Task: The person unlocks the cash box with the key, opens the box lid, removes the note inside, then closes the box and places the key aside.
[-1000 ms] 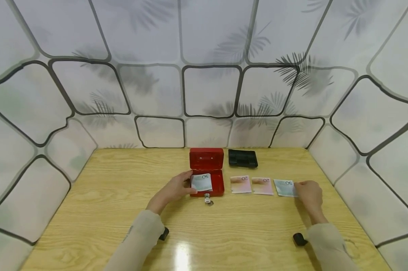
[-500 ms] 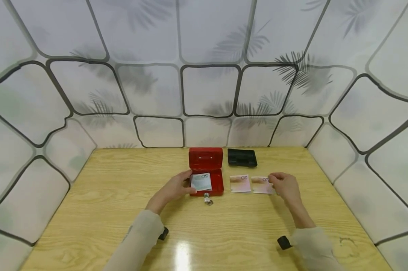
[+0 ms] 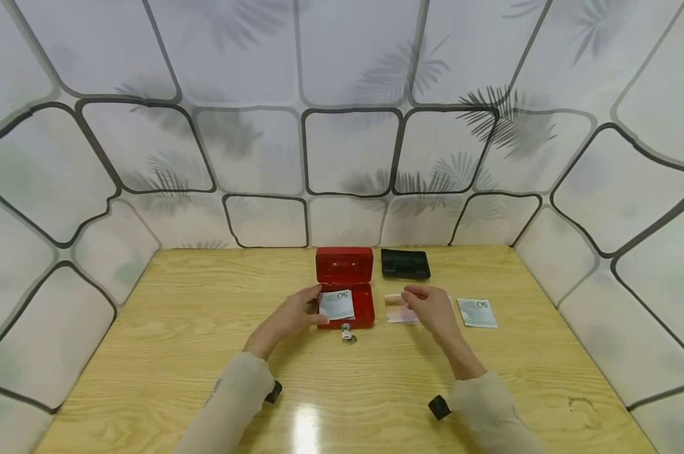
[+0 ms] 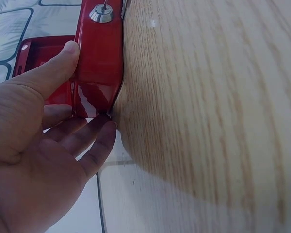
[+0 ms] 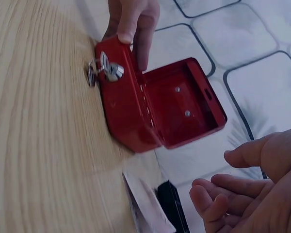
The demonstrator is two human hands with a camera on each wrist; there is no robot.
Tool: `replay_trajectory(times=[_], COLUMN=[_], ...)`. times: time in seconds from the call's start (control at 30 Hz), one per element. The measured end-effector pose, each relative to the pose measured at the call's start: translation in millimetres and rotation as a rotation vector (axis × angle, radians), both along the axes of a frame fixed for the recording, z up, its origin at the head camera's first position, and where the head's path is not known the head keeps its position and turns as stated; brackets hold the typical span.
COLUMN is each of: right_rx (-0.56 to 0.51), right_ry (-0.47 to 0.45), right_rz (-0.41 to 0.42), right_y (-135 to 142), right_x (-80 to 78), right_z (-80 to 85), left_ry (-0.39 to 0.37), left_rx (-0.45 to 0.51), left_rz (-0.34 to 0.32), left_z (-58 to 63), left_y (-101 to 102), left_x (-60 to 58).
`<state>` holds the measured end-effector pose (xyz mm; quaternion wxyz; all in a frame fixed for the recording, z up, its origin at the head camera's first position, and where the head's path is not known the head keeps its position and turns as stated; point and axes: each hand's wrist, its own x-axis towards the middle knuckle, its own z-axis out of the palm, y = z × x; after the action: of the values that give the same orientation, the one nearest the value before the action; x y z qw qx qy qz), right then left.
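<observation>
A red cash box (image 3: 365,306) stands on the table with its lid (image 3: 344,265) raised. Blue-green 50 banknotes (image 3: 336,305) lie in its left part. My left hand (image 3: 285,320) grips the box's left side; in the left wrist view its thumb (image 4: 63,60) presses the front rim and its fingers bend against the side wall. Keys (image 5: 91,73) hang from the front lock (image 5: 114,72). My right hand (image 3: 435,313) is above the pink 20 banknotes (image 3: 395,309), partly hiding them. In the right wrist view its thumb and fingers are apart, with nothing between them.
Behind the pink notes lies a black tray (image 3: 405,264). A blue-green 50 banknote (image 3: 477,313) lies to the right of my right hand. Patterned cloth walls (image 3: 347,151) close off the table's back and sides.
My right hand has moved left from the right-hand 50 banknote, across the pink notes. That 50 banknote stays on the table. My left hand has stayed on the cash box.
</observation>
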<state>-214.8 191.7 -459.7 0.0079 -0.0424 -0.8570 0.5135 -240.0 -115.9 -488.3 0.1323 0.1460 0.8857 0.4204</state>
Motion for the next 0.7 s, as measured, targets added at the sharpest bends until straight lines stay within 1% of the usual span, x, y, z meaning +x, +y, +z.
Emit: replay_trajectory(times=[0.07,0.2,0.4,0.53,0.7], right_rx=[-0.031,-0.044,-0.021,0.020,0.020], right_ry=[0.002,0.016,0.053,0.028,-0.014], right_rz=[0.009,0.022,0.056,0.056,0.081], right_y=[-8.7,-23.2,-42.8,-55.9,-70.0], right_x=[-0.6,-1.7,-6.6,-9.9,-13.4], right_z=[1.8,3.4,1.9,-0.7,-5.9], left_ry=[-0.005,-0.009,0.000,0.000,-0.002], left_rx=[0.005,0.019,0.016,0.016,0.016], left_rz=[0.001,0.005,0.001,0.003,0.007], left_z=[0.6,1.5,2.3,2.9,3.3], left_y=[0.1,0.3,0.6,1.3,1.6], left_x=[0.2,0.4,1.0,1.2,1.7])
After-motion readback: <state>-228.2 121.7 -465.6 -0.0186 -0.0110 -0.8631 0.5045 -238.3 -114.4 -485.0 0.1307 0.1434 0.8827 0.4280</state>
